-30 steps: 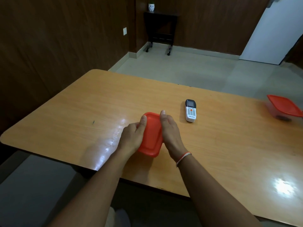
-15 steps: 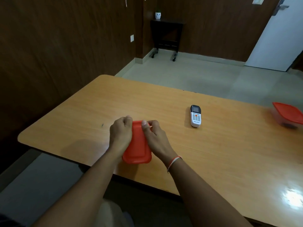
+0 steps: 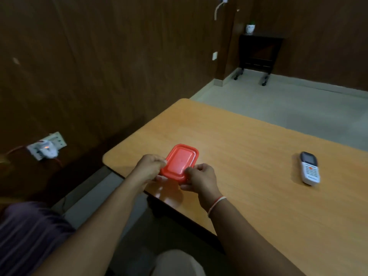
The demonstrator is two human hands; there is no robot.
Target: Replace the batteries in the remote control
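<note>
A: What do the hands hold?
B: Left hand (image 3: 148, 167) and right hand (image 3: 201, 179), fingers curled, both grip the near end of a red lidded box (image 3: 180, 162) over the table's (image 3: 249, 156) near corner.
A: And the remote (image 3: 309, 168)?
B: It lies face-up on the table, well right of the box, untouched.

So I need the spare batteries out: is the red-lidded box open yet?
Not clearly open: the red lid covers the box, and the left hand and right hand grip its near edges. Whether a corner has lifted cannot be told.
</note>
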